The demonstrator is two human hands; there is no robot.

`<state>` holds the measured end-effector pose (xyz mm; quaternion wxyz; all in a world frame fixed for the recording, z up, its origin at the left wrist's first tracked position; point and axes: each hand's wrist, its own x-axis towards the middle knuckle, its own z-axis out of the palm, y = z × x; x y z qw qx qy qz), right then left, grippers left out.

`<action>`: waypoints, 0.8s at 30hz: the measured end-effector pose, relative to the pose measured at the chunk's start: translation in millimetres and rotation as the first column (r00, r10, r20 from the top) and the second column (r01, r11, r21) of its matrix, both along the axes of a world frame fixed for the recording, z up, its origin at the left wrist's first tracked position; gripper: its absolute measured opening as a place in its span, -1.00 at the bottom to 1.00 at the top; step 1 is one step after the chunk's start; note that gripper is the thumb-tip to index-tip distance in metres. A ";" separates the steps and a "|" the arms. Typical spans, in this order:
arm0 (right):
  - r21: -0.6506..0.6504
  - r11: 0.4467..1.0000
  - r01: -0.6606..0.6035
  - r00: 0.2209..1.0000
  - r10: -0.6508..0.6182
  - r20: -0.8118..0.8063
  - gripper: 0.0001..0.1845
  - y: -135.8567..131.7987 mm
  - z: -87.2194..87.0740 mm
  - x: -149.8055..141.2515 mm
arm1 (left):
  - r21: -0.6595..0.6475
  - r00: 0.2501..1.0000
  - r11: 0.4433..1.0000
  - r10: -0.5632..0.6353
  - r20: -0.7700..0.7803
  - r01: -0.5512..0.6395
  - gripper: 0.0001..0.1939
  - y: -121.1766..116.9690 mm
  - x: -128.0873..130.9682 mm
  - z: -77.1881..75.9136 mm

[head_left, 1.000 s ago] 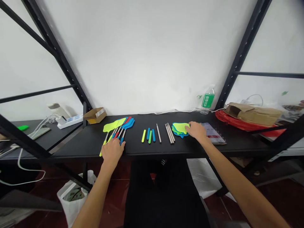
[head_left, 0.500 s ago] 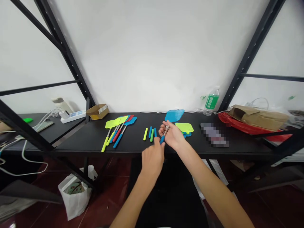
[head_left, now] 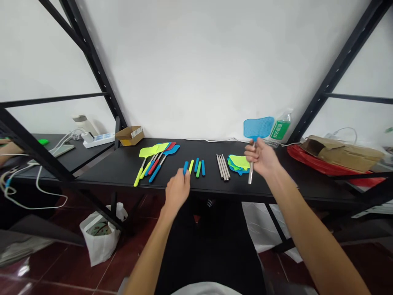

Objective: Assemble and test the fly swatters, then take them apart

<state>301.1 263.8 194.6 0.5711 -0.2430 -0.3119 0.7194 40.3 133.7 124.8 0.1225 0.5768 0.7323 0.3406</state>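
My right hand (head_left: pixel 260 157) is closed round the metal rod of a blue fly swatter (head_left: pixel 258 127), its mesh head raised and its bare rod end pointing down. Over by the loose grips, my left hand (head_left: pixel 178 188) pinches a blue handle grip (head_left: pixel 186 167). Beside it lie a yellow grip (head_left: pixel 191 166), a green grip (head_left: pixel 198 169) and two blue grips (head_left: pixel 203 168). Several metal rods (head_left: pixel 223 167) lie in a row left of a stack of yellow, green and blue swatter heads (head_left: pixel 238 162). Several whole fly swatters (head_left: pixel 155 164) rest at the left.
A small cardboard box (head_left: pixel 129 135) stands at the back left, near a power strip (head_left: pixel 98 140). A water bottle (head_left: pixel 280 127) is at the back right, left of a red bag (head_left: pixel 302 157) with cardboard on it. Black shelf posts (head_left: pixel 333 73) flank the table (head_left: pixel 172 181).
My hands have moved apart: the left went left with the blue grip, the right went right and up with the blue swatter. The row of metal rods has come into view.
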 end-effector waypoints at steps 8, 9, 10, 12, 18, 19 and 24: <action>-0.066 0.918 -0.391 0.920 0.391 -0.014 -0.80 -49.0 -50.9 -49.7 | 0.016 0.996 1.000 0.007 -0.090 -0.005 -0.49 44.9 -15.6 0.9; -0.078 0.852 -0.517 0.856 0.515 -0.043 -0.77 -54.0 -53.4 -54.2 | 0.068 0.996 0.996 -0.063 0.063 0.059 -0.45 38.5 -12.7 0.9; -0.084 0.764 -0.640 0.769 0.636 -0.070 -0.75 -59.3 -54.8 -59.1 | 0.114 0.949 0.981 -0.180 0.258 0.155 -0.42 31.5 -8.6 1.7; -0.062 0.585 -0.808 0.589 0.801 -0.108 -0.71 -70.3 -54.7 -71.8 | 0.216 0.628 0.894 -0.432 0.647 0.392 -0.37 18.3 4.3 4.6; 0.006 0.645 -0.764 0.645 0.764 0.011 -0.62 -100.8 -46.9 -109.1 | 0.408 -0.008 0.897 -0.412 0.911 0.170 -0.56 9.4 43.2 18.1; -0.005 0.682 -0.731 0.680 0.729 0.077 -0.61 -103.4 -47.3 -110.5 | 0.385 -0.004 0.920 -0.385 0.923 0.070 -0.59 12.5 41.0 21.4; -0.017 0.886 -0.463 0.834 0.442 0.330 -0.64 -82.7 -56.6 -104.9 | 0.404 0.077 0.846 -0.404 0.912 -0.349 -0.64 23.9 -1.4 33.7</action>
